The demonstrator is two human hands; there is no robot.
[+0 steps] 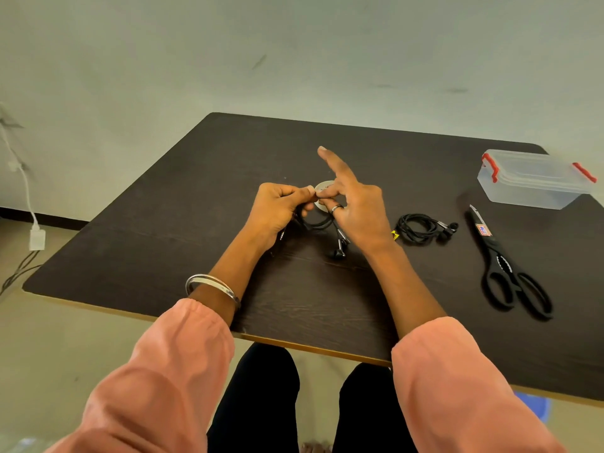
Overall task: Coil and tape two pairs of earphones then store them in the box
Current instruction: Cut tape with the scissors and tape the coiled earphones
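My left hand (281, 207) is closed around a coil of black earphones (318, 223), whose cable loop and two earbuds hang below my fingers. Its fingertips also pinch the edge of a small roll of clear tape (322, 191). My right hand (354, 204) holds the roll from the other side with thumb and lower fingers, index finger pointing up. A second coiled pair of black earphones (421, 228), bound with a yellow bit at its left, lies on the table to the right. The clear plastic box (532, 181) with red clips stands shut at the far right.
Black scissors (508, 268) lie on the dark table (163, 243) between the coiled earphones and the right edge, blades pointing away. A white charger and cables hang at the left wall. My knees are under the table's near edge.
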